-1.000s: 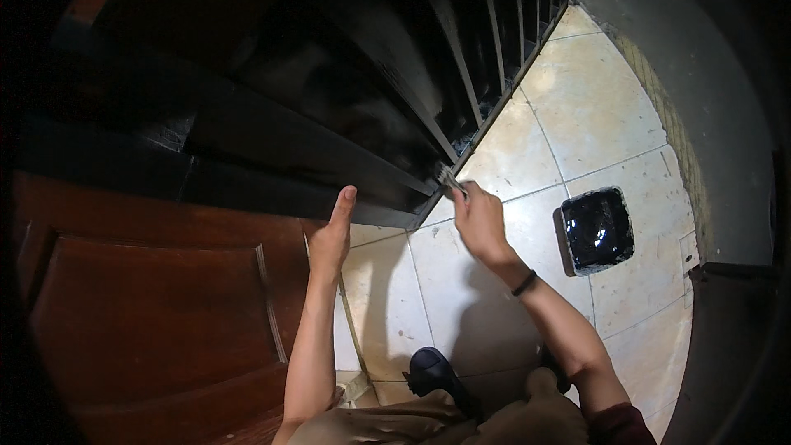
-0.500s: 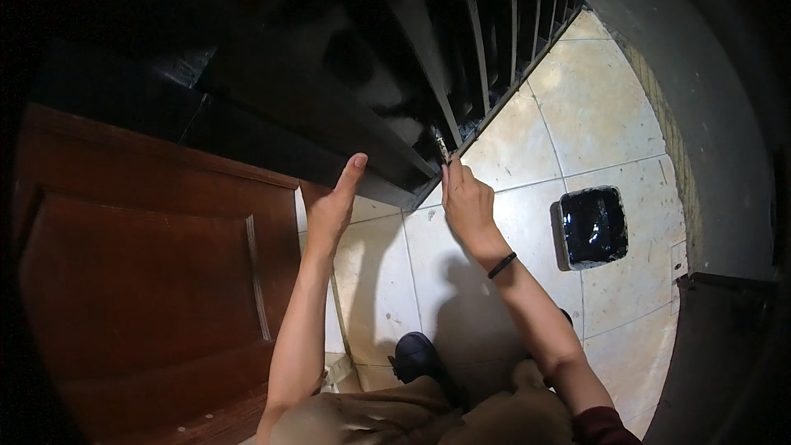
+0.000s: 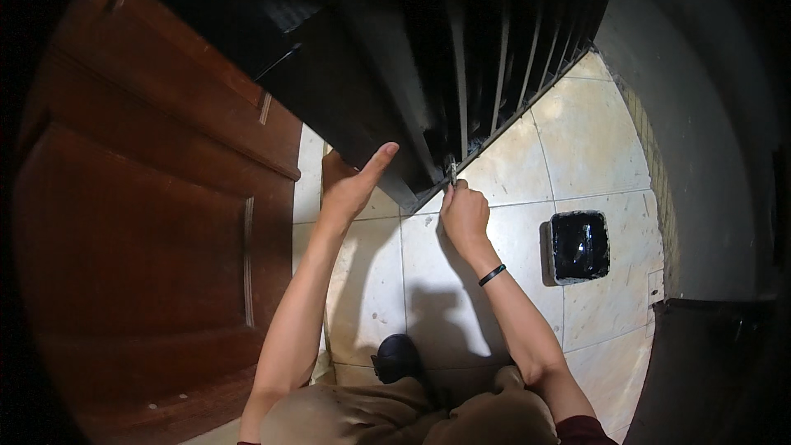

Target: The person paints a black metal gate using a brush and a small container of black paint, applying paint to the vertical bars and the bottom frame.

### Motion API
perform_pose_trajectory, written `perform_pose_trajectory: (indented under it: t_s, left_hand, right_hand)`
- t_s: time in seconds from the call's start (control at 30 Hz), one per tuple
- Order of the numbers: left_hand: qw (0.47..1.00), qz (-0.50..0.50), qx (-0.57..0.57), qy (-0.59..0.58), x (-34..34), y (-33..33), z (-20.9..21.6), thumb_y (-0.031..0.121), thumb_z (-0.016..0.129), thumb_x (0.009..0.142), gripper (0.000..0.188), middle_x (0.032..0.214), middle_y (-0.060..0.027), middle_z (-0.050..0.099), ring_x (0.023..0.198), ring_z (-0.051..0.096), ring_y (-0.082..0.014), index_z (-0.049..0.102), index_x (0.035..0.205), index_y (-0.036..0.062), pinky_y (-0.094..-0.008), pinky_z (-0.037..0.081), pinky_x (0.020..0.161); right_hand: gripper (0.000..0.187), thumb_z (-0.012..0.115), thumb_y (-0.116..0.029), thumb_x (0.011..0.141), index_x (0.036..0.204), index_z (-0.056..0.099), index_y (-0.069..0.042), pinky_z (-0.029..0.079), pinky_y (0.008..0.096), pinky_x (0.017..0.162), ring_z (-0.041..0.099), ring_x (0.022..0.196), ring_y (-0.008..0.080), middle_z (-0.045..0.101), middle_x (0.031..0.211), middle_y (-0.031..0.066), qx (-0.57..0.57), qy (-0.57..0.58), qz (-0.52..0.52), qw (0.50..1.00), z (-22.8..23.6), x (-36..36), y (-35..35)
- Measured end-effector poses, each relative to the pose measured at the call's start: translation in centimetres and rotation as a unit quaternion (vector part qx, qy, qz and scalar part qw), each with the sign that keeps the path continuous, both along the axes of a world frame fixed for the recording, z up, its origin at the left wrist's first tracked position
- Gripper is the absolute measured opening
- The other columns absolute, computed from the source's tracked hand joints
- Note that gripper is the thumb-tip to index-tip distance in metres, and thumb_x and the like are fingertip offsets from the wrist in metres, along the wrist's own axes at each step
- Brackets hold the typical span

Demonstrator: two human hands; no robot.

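My right hand [image 3: 466,218] pinches a thin paintbrush [image 3: 452,171]. Its tip is against the lower rail of a black slatted metal gate [image 3: 354,91], near the bottom corner, though the bristles are hard to make out in the dark. On the gate's left edge is my left hand [image 3: 350,189], its thumb over the front face and its fingers partly hidden behind. To the right of my hands, a squarish tub of glossy black paint [image 3: 580,247] rests on the floor.
A brown panelled wooden door [image 3: 156,231] fills the left side. Pale tiles [image 3: 527,305] cover the floor, with my dark shoe [image 3: 397,358] on them. Along the right runs a grey wall [image 3: 700,156], with a dark object [image 3: 709,363] at lower right.
The gate's left edge now stands at a steeper slant, farther from the wooden door. My left hand has shifted right and up with it. The brush remains near the bottom corner.
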State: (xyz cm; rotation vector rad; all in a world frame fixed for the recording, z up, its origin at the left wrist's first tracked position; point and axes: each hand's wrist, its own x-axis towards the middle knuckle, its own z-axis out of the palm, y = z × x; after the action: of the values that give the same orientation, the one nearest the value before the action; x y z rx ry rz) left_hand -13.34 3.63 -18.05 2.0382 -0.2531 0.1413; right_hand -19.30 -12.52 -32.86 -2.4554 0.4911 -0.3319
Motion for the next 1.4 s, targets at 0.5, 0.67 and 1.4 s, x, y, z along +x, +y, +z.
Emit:
perform_pose_trajectory:
  t_s: [0.5, 0.67, 1.4]
  left_hand:
    - [0.998, -0.03, -0.008, 0.053, 0.2, 0.1, 0.6, 0.043, 0.085, 0.081, 0.057, 0.099, -0.0174, 0.077, 0.091, 0.073, -0.0226, 0.072, 0.105, -0.0067, -0.0323, 0.055, 0.08]
    - [0.997, -0.007, 0.029, 0.067, -0.1, -0.4, 0.6, 0.043, 0.085, 0.081, 0.056, 0.097, -0.0167, 0.077, 0.09, 0.073, -0.0216, 0.072, 0.104, -0.0068, -0.0317, 0.055, 0.079]
    - [0.954, 0.155, 0.135, 0.217, -1.5, -0.1, -1.0, 0.081, 0.062, 0.08, 0.099, 0.133, -0.0226, 0.061, 0.126, 0.054, -0.0247, 0.066, 0.124, -0.0072, -0.0312, 0.038, 0.108]
  right_hand:
    - [0.023, 0.059, -0.011, 0.097, 0.11, 0.062, 0.008, 0.054, 0.0493, 0.06, 0.068, 0.068, 0.0436, 0.066, 0.075, 0.0264, -0.061, -0.228, 0.018, 0.972, 10.5, -0.8, 0.1]
    - [0.022, 0.06, -0.015, 0.096, 0.103, 0.068, 0.004, 0.051, 0.0485, 0.058, 0.066, 0.063, 0.0426, 0.064, 0.069, 0.0243, -0.018, -0.05, 0.016, 0.998, 0.7, -2.9, -2.3]
    - [0.029, 0.06, -0.021, 0.096, 0.095, 0.07, 0.006, 0.054, 0.0484, 0.072, 0.068, 0.082, 0.0455, 0.068, 0.085, 0.0294, 0.288, -0.147, -0.035, 0.945, -0.6, 0.7, -3.6]
